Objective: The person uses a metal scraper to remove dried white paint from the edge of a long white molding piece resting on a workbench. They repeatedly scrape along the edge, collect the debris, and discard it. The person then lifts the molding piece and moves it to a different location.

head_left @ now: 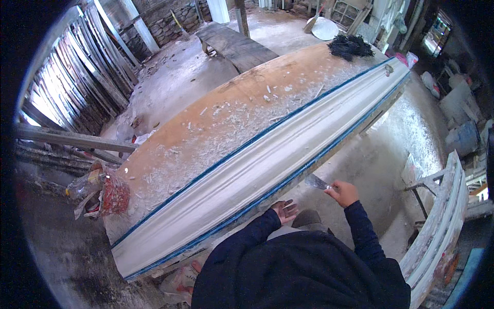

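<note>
My right hand (343, 193) is closed round the handle of a putty knife (317, 182), its flat blade pointing left toward the table edge. With the palm turned up and fingers spread, my left hand (285, 210) is bare, close to the near edge of the table. In front of me lies a long white plaster moulding (247, 170) with lengthwise ridges, running diagonally between two blue edge strips (226, 160). It rests on a long tan tabletop (206, 116) scattered with white plaster scraps.
A red plaster-crusted bucket (116, 194) stands at the table's left end. Dark fibres (351, 47) are heaped at its far end. A low wooden bench (234, 45) is beyond. White mouldings (437, 232) rest on a stand at right. Wooden poles (85, 67) lean at left.
</note>
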`<state>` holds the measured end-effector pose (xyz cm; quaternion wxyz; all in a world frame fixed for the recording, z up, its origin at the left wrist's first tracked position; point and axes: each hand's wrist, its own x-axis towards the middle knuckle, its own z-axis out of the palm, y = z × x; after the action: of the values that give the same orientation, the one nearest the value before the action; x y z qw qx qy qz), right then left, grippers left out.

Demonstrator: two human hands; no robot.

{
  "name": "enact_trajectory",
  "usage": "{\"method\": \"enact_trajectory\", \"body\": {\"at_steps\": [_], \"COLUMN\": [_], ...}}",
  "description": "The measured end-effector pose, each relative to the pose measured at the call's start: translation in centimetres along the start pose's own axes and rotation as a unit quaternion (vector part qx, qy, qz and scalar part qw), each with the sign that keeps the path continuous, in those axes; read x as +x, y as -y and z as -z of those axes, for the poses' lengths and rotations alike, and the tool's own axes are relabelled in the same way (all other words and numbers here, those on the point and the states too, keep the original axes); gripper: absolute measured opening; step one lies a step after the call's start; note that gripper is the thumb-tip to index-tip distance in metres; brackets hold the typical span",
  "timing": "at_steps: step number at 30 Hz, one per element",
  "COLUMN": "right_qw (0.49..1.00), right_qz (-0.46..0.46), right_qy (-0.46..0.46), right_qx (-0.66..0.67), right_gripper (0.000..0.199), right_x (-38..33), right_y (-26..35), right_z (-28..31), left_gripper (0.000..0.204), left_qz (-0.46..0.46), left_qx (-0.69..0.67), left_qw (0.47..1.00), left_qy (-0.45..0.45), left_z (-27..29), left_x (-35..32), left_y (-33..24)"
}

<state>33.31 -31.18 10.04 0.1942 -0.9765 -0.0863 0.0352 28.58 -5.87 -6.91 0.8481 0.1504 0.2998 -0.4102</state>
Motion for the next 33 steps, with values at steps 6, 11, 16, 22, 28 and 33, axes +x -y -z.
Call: {"method": "enact_trajectory", "body": {"at_steps": [6, 11, 16, 22, 28, 33], "right_qw": [0.986, 0.955, 0.926, 0.920, 0.897, 0.870], "right_qz": [0.121, 0.239, 0.320, 0.342, 0.406, 0.452], "right_qy": [0.099, 0.172, 0.200, 0.190, 0.173, 0.192], "right_qx": [-0.053, -0.027, -0.004, -0.021, 0.001, 0.044], "right_gripper": [0.035, 0.030, 0.030, 0.030, 0.031, 0.030], "right_x": [7.6, 12.1, 14.9, 15.9, 16.8, 16.0], "right_y": [-5.2, -7.2, -9.3, -8.3, -9.0, -8.5], "right_z": [1.0, -0.1, 0.4, 0.7, -0.4, -1.6], "left_gripper": [0.041, 0.051, 0.050, 0.051, 0.052, 0.048], "left_qz": [0.003, -0.100, -0.188, -0.262, -0.300, -0.286], "left_qx": [-0.055, -0.133, -0.274, -0.240, -0.242, -0.326], "left_qw": [0.998, 0.985, 0.925, 0.933, 0.923, 0.901], "left_qy": [0.016, 0.056, 0.187, 0.052, -0.019, 0.008], "left_z": [-1.5, -5.6, -0.3, -5.4, -5.9, -6.6], "left_x": [3.6, 6.7, 10.0, 8.9, 8.5, 8.3], "left_y": [-0.5, 0.5, 2.3, 1.9, 2.3, 2.0]}}
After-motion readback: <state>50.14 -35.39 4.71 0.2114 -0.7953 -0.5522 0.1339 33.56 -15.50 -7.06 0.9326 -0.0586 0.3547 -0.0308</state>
